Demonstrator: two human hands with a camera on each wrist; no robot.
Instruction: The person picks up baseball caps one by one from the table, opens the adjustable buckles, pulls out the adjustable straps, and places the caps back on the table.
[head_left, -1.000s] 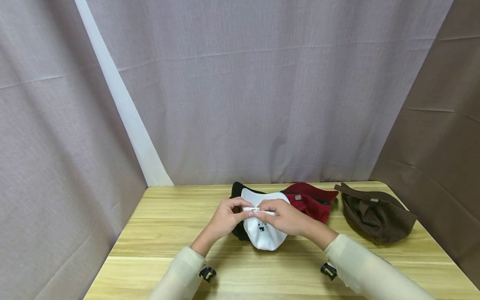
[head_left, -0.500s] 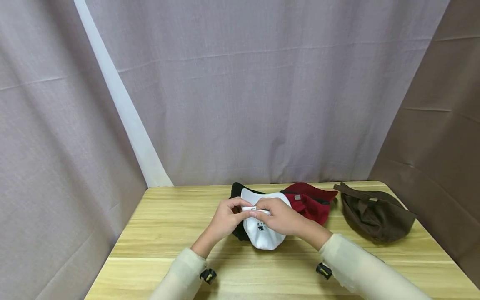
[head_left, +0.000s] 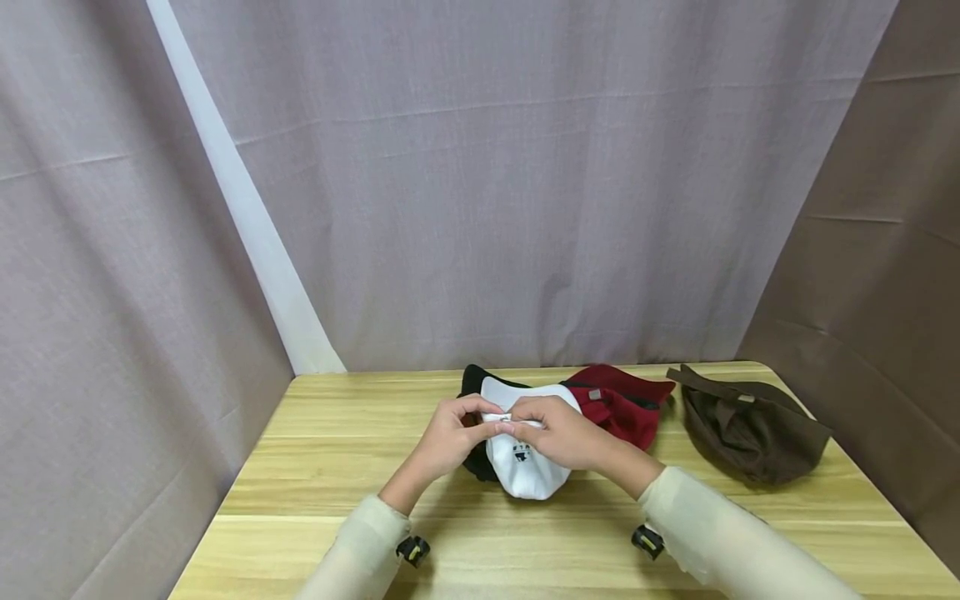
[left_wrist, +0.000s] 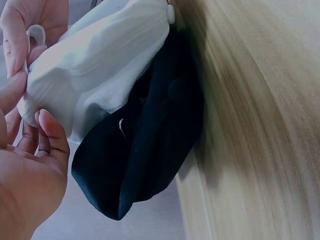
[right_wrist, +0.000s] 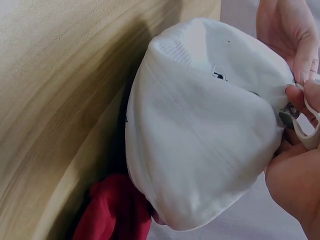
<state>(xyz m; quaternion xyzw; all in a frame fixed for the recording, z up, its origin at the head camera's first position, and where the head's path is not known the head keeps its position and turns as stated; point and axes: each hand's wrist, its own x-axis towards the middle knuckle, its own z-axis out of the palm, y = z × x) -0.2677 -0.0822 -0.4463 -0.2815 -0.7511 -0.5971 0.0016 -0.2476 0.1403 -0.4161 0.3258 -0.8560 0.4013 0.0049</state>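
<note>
A white cap point(head_left: 529, 477) with a small dark print sits mid-table, its adjustable back strap point(right_wrist: 309, 136) bent into a loop beside a metal buckle point(right_wrist: 288, 117). My left hand point(head_left: 450, 433) pinches the cap's back edge near the buckle between thumb and fingers. From the other side, my right hand point(head_left: 558, 433) pinches the strap, its fingertips meeting those of the left. Under and to the left of the white cap lies a black cap point(left_wrist: 145, 145). The fingers partly hide the buckle in the head view.
Just right of the white cap is a red cap point(head_left: 622, 408), partly behind the right hand. A dark brown cap point(head_left: 753, 433) lies farther right on the wooden table point(head_left: 337, 467). Grey curtains point(head_left: 480, 208) rise behind the table's back edge.
My right hand has shifted slightly left toward the left hand, and less of the white strap shows beyond its fingers. The left hand and the caps stay nearly in place.
</note>
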